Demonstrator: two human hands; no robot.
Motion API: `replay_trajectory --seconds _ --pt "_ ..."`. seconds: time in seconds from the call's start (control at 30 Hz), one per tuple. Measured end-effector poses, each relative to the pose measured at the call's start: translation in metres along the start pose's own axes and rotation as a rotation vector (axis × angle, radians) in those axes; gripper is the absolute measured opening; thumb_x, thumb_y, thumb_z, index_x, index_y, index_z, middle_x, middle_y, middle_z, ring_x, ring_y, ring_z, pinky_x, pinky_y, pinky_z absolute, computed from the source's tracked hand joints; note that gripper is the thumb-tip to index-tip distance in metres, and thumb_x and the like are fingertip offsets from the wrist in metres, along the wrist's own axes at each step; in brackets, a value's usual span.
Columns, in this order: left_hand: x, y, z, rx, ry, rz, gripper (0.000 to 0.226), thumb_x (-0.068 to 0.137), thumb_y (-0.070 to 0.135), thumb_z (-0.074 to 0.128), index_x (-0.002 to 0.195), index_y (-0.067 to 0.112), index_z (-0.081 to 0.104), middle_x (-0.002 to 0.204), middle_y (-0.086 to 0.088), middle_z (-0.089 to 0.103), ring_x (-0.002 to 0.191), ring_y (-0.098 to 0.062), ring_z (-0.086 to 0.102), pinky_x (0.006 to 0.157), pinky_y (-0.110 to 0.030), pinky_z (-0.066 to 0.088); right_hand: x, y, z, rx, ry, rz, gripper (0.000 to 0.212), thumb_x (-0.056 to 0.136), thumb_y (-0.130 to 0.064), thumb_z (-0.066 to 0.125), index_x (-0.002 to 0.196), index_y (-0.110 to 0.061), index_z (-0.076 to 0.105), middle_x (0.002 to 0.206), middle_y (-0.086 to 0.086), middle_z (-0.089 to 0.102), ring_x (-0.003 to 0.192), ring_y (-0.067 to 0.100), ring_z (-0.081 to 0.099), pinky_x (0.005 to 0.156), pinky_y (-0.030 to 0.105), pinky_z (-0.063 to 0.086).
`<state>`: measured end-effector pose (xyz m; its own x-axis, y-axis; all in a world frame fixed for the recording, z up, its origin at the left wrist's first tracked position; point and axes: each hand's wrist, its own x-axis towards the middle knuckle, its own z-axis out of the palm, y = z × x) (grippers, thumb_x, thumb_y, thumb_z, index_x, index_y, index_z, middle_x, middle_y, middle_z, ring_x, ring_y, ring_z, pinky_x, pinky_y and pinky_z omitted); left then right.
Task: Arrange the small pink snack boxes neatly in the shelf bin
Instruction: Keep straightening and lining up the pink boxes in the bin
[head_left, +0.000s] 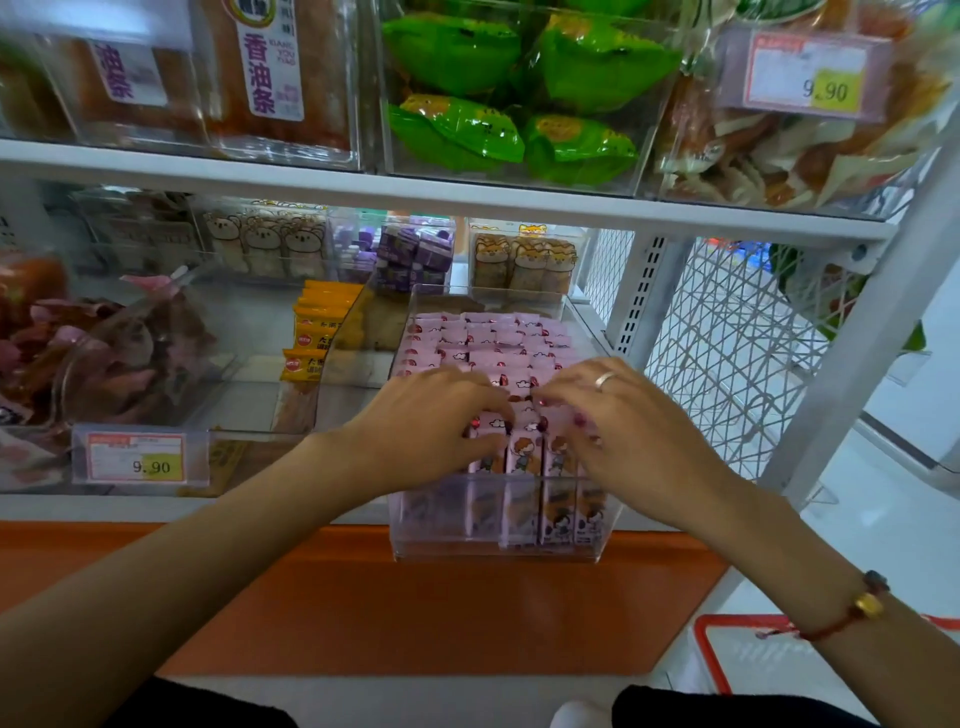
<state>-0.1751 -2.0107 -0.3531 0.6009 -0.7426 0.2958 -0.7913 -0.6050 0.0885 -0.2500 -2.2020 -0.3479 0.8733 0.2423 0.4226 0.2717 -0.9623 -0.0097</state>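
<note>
Both hands low at centre frame: the left hand (441, 415) curls its fingers (485, 444) around the top of a small pink snack box (491, 423) in the front row, and the right hand (618, 415) pinches the neighbouring boxes, fingers bent. They sit upright in the clear plastic shelf bin (498, 551), its front overhanging the white shelf (156, 506). Behind, more pink box rows (488, 343) fill the bin toward mid-frame.

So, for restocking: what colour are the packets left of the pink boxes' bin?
Orange-yellow packets, head view.

Head camera looks down, close, at shelf bin (498, 551).
</note>
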Motion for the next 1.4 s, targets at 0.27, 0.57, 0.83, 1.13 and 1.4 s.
replay_trajectory --seconds 0.27,0.57,0.83,1.13,1.4 --pt "0.081 -0.026 -0.008 -0.177 0.117 -0.146 0.027 0.096 0.029 0.053 0.123 0.028 0.059 0.123 0.003 0.063 0.097 -0.009 0.057 0.078 -0.026 0.046 -0.014 0.032 -0.001 0.321 0.121 0.334 0.039 0.096 -0.032 0.044 0.132 -0.021 0.049 0.112 -0.005 0.061 0.085 0.006 0.059 0.070 0.017 0.044" --pt "0.176 -0.048 0.043 0.028 -0.026 -0.253 0.027 0.097 0.013 0.045 0.119 0.010 0.060 0.117 -0.012 0.063 0.105 -0.027 0.058 0.085 -0.035 0.045 -0.015 0.041 0.009 0.572 0.156 0.406 0.031 0.091 -0.044 0.044 0.120 -0.036 0.052 0.096 -0.018 0.062 0.077 -0.003 0.063 0.063 0.009 0.048" --pt "0.191 -0.050 0.047 0.066 0.163 -0.289 0.012 0.092 0.016 0.062 0.099 0.015 0.072 0.104 -0.004 0.070 0.100 -0.022 0.063 0.089 -0.036 0.050 -0.013 0.041 0.011 0.595 0.144 0.418 0.035 0.089 -0.045 0.042 0.121 -0.036 0.050 0.094 -0.018 0.061 0.077 -0.002 0.063 0.067 0.016 0.051" --pt "0.182 -0.042 0.017 -0.579 0.561 -0.445 0.020 0.097 0.019 0.052 0.108 0.004 0.059 0.093 0.001 0.063 0.087 -0.018 0.060 0.066 -0.016 0.045 -0.013 0.039 0.010 0.555 0.152 0.434 0.032 0.092 -0.042 0.045 0.122 -0.033 0.051 0.100 -0.021 0.058 0.091 -0.002 0.059 0.071 0.012 0.047" --pt "0.059 0.011 -0.010 -1.082 0.795 -0.430 0.017 0.096 0.023 0.055 0.104 0.009 0.057 0.092 -0.001 0.067 0.080 -0.001 0.066 0.065 -0.015 0.053 0.000 0.001 -0.006 0.514 0.332 0.326 0.050 0.091 -0.055 0.042 0.135 -0.031 0.042 0.134 -0.009 0.047 0.119 0.000 0.039 0.098 0.024 0.032"
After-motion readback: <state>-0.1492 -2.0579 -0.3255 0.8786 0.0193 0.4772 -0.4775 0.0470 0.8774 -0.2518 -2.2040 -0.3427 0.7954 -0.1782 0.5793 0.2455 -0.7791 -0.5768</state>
